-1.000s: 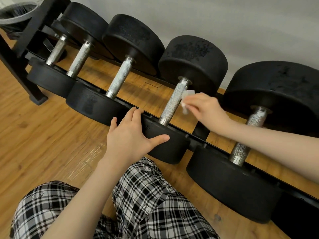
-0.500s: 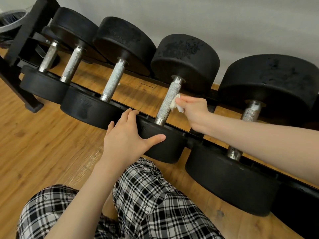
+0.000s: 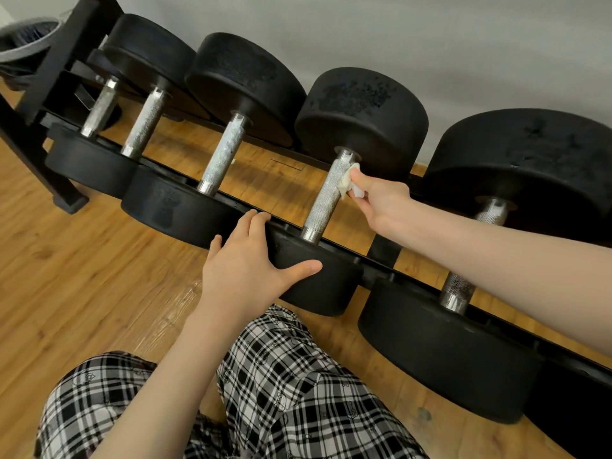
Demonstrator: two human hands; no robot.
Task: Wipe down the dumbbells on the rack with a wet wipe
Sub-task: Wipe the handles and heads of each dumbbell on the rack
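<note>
We note the right hand [image 3: 384, 200], pinching the wet wipe [image 3: 347, 183], has returned up the dumbbell handle [image 3: 326, 197]; left hand [image 3: 245, 270] rests flat, bracing. Handle wiping continues.

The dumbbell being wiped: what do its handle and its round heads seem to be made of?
Handle: apparently bare metal, silver, with a fine cross-hatched grip texture and a smooth shiny collar at each end.
Heads: seemingly matte black rubber or a rubber coating; the far head looks dull and scuffed, without shine. Painted iron cannot be excluded.
</note>
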